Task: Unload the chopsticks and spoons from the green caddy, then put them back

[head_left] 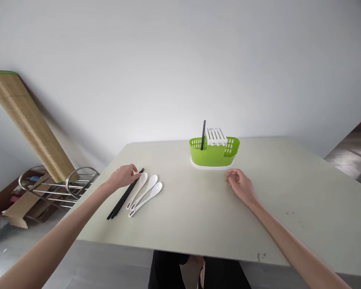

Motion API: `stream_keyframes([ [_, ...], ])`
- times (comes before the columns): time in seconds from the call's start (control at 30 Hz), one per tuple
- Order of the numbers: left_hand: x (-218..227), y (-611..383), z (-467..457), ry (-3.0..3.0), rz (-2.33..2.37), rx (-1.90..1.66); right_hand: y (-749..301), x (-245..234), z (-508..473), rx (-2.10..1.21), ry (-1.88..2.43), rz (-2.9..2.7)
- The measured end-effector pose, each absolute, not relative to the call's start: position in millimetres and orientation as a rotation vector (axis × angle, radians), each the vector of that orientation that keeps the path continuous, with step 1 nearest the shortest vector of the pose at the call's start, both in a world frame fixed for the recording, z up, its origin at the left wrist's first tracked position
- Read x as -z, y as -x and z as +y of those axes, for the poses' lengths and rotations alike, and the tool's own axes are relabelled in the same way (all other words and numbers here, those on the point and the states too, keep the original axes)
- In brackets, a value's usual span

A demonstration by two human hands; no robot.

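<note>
My left hand (124, 176) is over the far end of a bundle of black chopsticks (124, 200), its thumb and fingers apart. Whether the fingertips touch the chopsticks is hard to tell. Three white spoons (149, 189) lie fanned out just right of the bundle, bowls pointing away from me. Farther back stands a green cutlery basket (212, 155) with a white slatted top piece (216, 136) and a white base. A black chopstick or chopsticks (203, 134) stand upright in its left compartment. Near the basket's front right, my right hand (240, 186) rests loosely curled with nothing visible in it.
The pale table (192, 224) reaches back to a white wall. Left of it, a rolled bamboo mat (33, 124) leans over a metal rack (60, 188), with an open cardboard box (21, 204) on the floor. Dark marks show on the table's right side.
</note>
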State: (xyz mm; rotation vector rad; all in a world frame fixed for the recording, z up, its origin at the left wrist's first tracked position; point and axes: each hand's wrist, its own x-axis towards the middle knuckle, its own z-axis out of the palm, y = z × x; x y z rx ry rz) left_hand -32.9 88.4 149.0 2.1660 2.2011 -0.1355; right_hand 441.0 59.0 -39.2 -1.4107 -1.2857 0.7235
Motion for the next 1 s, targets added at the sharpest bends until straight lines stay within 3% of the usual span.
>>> stream_keyframes([
  [0.33, -107.6, 77.8, 64.0, -1.957, 2.302, 0.352, -442.8, 46.1, 55.4, -0.659, 1.446, -1.324],
  [1.0, -111.6, 75.1, 80.1, -1.997, 2.273, 0.408, -441.8, 41.2, 51.8, -0.645, 1.485, -1.311],
])
